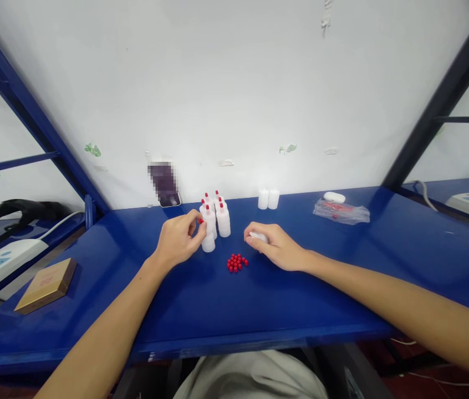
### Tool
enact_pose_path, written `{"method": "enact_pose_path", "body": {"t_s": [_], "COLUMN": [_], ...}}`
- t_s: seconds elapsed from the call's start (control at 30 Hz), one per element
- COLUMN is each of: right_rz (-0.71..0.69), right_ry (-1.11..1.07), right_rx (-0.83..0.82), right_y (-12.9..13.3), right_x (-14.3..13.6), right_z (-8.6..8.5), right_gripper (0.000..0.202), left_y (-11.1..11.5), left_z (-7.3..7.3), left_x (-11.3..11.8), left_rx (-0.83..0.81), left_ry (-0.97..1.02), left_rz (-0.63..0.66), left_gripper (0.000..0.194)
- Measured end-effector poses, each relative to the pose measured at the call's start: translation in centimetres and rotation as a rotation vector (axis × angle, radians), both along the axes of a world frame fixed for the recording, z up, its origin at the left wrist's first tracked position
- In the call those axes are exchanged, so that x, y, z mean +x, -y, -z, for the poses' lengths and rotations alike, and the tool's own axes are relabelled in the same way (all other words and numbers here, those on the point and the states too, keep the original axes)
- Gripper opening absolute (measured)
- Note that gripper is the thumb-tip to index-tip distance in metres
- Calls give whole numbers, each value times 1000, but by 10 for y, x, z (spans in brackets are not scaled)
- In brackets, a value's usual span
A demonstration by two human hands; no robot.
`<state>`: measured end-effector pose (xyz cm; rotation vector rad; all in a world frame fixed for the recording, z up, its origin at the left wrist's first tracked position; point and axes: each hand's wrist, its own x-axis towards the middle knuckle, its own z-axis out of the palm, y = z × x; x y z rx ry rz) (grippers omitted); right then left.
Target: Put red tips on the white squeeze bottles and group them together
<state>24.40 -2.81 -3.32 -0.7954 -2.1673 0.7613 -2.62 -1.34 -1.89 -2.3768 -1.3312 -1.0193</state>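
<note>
Between the thumb and fingers of my left hand is a small red cap. That hand is beside a white squeeze bottle at the front of the bottle group; whether the cap sits on this bottle cannot be told. My right hand is closed around a small white piece, mostly hidden by the fingers. Several upright white bottles with red tips stand close together by my left fingers. A pile of loose red caps lies on the blue table between my hands.
Two white bottles without red tips stand near the wall. Further right lie a clear plastic bag with red pieces and a white oval object. A phone leans on the wall. A gold box lies at the left.
</note>
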Motion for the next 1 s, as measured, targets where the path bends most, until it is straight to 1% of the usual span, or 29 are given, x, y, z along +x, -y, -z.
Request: {"method": "enact_pose_path", "body": {"t_s": [0.17, 0.23, 0.3, 0.37, 0.43, 0.53, 0.67, 0.87, 1.0], "right_rz": [-10, -22, -22, -1, 36, 88, 95, 70, 53], "right_ry": [23, 36, 79, 182, 336, 543, 631, 681, 660], "right_rx": [13, 23, 71, 149, 217, 263, 289, 292, 277], "right_y": [0, -1, -1, 0, 1, 3, 6, 10, 10], "right_x": [0, 0, 1, 1, 1, -1, -3, -3, -2], "right_z": [-1, -2, -3, -4, -5, -6, -8, -13, -14], "right_gripper": [23, 25, 26, 24, 21, 18, 22, 17, 12], "left_y": [-1, 0, 2, 4, 7, 9, 13, 22, 26], "left_z": [2, 3, 3, 3, 2, 1, -1, 3, 8], "left_x": [0, 1, 2, 4, 5, 7, 11, 28, 38], "left_rx": [-34, 1, 54, 107, 150, 206, 259, 201, 139], "left_ry": [10, 40, 66, 75, 75, 81, 66, -19, -74], "left_rz": [-23, -12, 14, 55, 96, 137, 203, 335, 387], "left_gripper": [20, 21, 19, 16, 12, 7, 5, 5, 6]}}
